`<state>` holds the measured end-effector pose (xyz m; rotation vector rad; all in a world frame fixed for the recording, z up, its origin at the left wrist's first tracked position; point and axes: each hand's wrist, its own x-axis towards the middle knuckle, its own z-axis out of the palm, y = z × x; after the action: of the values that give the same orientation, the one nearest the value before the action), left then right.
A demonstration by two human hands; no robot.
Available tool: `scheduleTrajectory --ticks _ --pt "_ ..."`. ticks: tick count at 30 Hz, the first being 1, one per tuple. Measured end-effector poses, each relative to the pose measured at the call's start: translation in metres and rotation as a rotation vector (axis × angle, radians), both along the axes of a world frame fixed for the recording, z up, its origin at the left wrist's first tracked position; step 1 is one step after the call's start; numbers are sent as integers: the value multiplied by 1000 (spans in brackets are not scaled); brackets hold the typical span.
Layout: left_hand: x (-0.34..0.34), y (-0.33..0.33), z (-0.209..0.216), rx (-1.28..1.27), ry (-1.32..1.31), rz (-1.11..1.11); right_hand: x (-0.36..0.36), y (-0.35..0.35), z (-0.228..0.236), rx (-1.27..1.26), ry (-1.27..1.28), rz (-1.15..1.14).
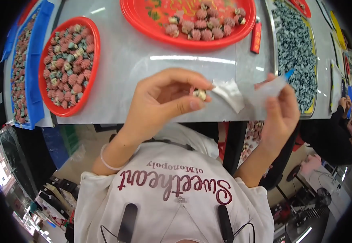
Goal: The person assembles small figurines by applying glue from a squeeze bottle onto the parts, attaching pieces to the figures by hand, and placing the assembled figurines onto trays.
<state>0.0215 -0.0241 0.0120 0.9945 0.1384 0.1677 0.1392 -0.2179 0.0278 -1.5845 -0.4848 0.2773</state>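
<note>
My left hand (166, 95) is closed, pinching a small pink-and-cream figurine (200, 94) between thumb and fingertips, above the table's near edge. The figurine is partly hidden by the fingers. To its right, my right hand (279, 107) has its fingers bent around a thin whitish sheet (267, 91), blurred, perhaps tissue or film. A crumpled white tissue (232, 96) lies between the two hands. Beside the right fingertips shows a blue tip (289, 74); whether it is held, I cannot tell.
A red oval basin (98, 52) of pink figurines stands left, next to a blue crate (33, 65) of similar pieces. Another red basin (127, 12) stands at the back. A red stick-shaped object (256, 38) lies near a metal tray (274, 28) of dark pieces. Another person (325, 137) is far right.
</note>
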Motion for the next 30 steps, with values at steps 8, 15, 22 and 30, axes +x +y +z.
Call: scheduleTrajectory --ticks 8,15,22,30 --pt "-2 7 -13 -54 40 -7 -18 -2 14 4 28 -70" --pt "-3 3 -13 -103 29 7 -11 8 23 132 -167 193" --pt "-3 3 -13 -121 51 19 -10 19 19 138 -120 197" --pt "0 4 -12 -84 72 -6 -12 21 48 -146 -510 428"
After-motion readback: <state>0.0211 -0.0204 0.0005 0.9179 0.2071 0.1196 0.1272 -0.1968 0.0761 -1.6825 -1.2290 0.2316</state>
